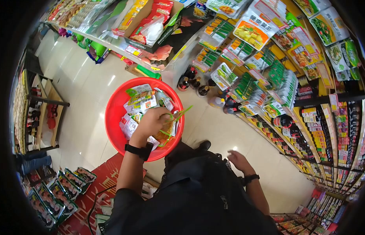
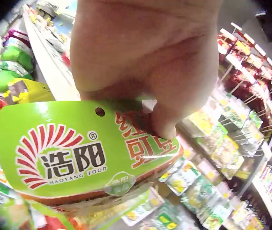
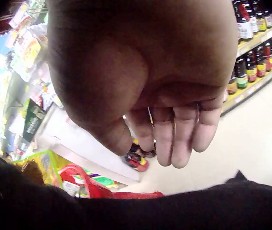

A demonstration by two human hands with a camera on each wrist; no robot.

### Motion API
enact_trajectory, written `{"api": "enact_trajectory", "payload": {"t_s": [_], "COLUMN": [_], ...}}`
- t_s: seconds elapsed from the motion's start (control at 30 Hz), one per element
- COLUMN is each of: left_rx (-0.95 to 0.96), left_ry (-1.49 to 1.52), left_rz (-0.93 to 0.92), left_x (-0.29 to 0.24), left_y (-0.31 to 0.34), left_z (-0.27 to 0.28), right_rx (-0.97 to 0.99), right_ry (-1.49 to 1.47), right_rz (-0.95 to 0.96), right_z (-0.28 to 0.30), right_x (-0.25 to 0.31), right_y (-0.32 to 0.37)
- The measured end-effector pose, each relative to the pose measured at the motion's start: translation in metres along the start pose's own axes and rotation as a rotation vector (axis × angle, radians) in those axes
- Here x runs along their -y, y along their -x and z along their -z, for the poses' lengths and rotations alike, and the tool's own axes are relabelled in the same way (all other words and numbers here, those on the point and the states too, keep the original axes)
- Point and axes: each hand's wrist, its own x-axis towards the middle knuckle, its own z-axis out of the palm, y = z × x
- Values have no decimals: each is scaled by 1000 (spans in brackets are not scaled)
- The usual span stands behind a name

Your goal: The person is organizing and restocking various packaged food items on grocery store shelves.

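My left hand [image 1: 153, 123] is over a red plastic basin [image 1: 111, 127] full of food packets [image 1: 141, 100]. It pinches the top edge of a green-topped food packet [image 2: 54, 153]. In the left wrist view this packet shows a red sunburst logo and a small hanging hole, with the thumb over its right end. Nothing is in my right hand [image 1: 239, 161], which hangs beside the body, away from the basin. Its fingers [image 3: 180, 139] are loosely extended in the right wrist view.
Shelves of hanging packets [image 1: 253, 29] and sauce bottles [image 1: 319, 121] line the right side. Dark bottles [image 1: 194, 82] stand on the floor past the basin. A display counter [image 1: 123, 47] runs along the back, and a wooden rack [image 1: 53, 113] stands at left.
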Motion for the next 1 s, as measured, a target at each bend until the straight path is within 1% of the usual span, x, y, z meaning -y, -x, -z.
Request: {"api": "enact_trajectory", "payload": {"t_s": [0.03,0.07,0.13,0.2,0.3,0.33,0.43,0.47,0.57,0.6,0.67,0.7,0.73,0.87,0.93,1.0], "left_rx": [40,82,154,190,291,321,290,283,287,298,321,301,278,141,144,163], "left_ry": [49,100,68,72,219,240,204,257,330,322,304,282,262,265,274,273], "left_rz": [-38,-75,-182,-303,-348,-346,-321,-314,-226,-219,-207,-231,-254,-303,-196,-129], "left_x": [-18,-33,-53,-64,-87,-88,-95,-87,-85,-85,-87,-88,-89,-86,-90,-87], "left_y": [-6,-11,-21,-28,-27,-28,-25,-24,-19,-18,-18,-19,-20,-20,-18,-18], "left_z": [-4,-11,-27,-44,-60,-64,-55,-55,-47,-46,-44,-44,-43,-38,-27,-21], "right_rx": [-17,-63,-215,-265,-192,-154,-72,-60,97,138,204,237,222,121,50,113], "right_ry": [34,-20,53,135,324,283,297,258,62,62,179,238,220,201,171,-27], "right_rz": [93,173,412,584,743,687,622,662,523,517,455,426,488,579,592,384], "right_z": [4,4,10,15,17,15,16,16,15,14,10,7,1,2,8,17], "right_x": [26,45,118,171,201,193,182,178,194,200,204,205,197,199,187,185], "right_y": [-3,-9,0,3,3,-4,-1,2,17,18,14,11,4,4,3,12]}}
